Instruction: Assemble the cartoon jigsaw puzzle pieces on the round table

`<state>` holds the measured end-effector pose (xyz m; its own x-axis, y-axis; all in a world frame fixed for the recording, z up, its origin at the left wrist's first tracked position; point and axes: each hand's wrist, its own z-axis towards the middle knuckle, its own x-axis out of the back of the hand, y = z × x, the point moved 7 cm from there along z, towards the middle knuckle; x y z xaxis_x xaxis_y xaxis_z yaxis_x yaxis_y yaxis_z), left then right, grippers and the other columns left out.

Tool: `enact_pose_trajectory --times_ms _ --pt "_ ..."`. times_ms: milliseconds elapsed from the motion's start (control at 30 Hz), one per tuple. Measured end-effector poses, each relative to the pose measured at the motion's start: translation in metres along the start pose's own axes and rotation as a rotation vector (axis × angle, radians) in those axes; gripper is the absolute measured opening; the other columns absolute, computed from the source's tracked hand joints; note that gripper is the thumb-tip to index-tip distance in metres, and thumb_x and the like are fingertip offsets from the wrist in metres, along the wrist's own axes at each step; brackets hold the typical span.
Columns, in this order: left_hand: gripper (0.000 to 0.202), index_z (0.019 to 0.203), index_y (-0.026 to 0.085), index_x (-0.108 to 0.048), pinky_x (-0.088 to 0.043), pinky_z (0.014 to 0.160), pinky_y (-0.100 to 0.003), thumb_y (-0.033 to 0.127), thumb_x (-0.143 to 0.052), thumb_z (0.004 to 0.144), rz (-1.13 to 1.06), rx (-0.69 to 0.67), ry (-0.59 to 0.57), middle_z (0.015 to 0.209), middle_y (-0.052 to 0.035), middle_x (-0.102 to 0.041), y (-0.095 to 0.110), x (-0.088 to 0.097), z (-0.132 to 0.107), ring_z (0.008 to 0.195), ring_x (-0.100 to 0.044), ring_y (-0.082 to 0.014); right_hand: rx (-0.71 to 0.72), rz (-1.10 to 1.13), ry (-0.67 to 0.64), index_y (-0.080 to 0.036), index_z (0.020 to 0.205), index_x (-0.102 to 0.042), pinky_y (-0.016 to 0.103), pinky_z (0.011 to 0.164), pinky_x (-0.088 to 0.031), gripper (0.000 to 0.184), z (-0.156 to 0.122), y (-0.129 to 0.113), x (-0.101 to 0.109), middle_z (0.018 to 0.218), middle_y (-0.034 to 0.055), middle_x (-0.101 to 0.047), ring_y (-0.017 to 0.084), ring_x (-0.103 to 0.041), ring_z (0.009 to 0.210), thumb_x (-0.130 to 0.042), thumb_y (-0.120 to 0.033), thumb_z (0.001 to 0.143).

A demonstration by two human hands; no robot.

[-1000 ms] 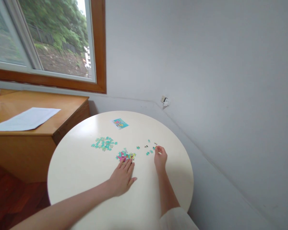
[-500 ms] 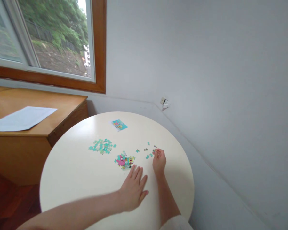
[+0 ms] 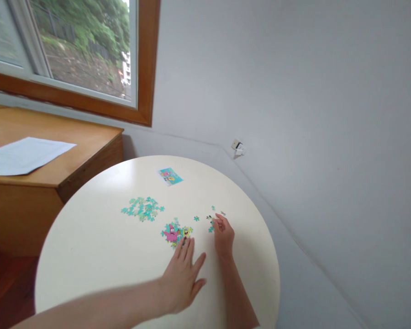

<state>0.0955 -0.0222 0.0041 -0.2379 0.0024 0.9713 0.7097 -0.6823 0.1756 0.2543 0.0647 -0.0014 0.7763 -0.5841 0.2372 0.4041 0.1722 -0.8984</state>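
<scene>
On the round cream table lies a partly joined puzzle patch in pink, yellow and teal. My left hand rests flat with fingers stretched out, its fingertips touching the patch's near edge. My right hand is curled, fingers pinched at the small loose pieces to the right of the patch; what it pinches is too small to name. A heap of teal puzzle pieces lies to the left, and a small picture card sits farther back.
A wooden desk with a white sheet of paper stands to the left, under a wood-framed window. Grey walls close in behind and to the right, with a small wall socket.
My left hand slid back from the patch, then came forward to touch its edge again. My right hand shifted slightly left among the loose pieces. The view tilted down and left.
</scene>
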Motion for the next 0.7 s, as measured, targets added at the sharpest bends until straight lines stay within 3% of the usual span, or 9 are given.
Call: enact_pose_trajectory --times_ms 200,367,700 --pt "0.059 0.134 0.022 -0.043 -0.013 0.105 -0.059 0.054 -0.036 0.085 -0.015 0.024 -0.049 0.142 -0.0183 -0.035 -0.001 0.000 -0.001 0.132 -0.027 -0.0381 -0.072 0.042 -0.101 -0.014 0.085 -0.067 0.026 0.056 -0.050 0.033 -0.004 -0.001 -0.011 0.069 0.0049 -0.069 0.014 -0.060 0.056 -0.057 -0.042 0.070" --pt "0.059 0.136 0.023 -0.040 -0.011 0.106 -0.056 0.055 -0.028 0.088 -0.011 0.026 -0.081 0.145 -0.0179 -0.030 0.000 0.003 -0.003 0.133 -0.025 -0.0361 -0.055 0.010 -0.129 -0.013 0.091 -0.067 0.028 0.061 -0.052 0.035 -0.005 -0.007 -0.013 0.075 0.0072 -0.070 0.015 -0.062 0.060 -0.055 -0.040 0.072" --pt "0.060 0.135 0.021 -0.042 -0.009 0.106 -0.056 0.055 -0.029 0.088 0.015 0.006 -0.071 0.143 -0.0172 -0.033 0.002 0.009 -0.002 0.133 -0.027 -0.0351 -0.034 0.038 -0.167 -0.013 0.095 -0.067 0.031 0.069 -0.054 0.038 -0.008 -0.014 -0.017 0.080 0.0096 -0.071 0.018 -0.066 0.069 -0.057 -0.041 0.071"
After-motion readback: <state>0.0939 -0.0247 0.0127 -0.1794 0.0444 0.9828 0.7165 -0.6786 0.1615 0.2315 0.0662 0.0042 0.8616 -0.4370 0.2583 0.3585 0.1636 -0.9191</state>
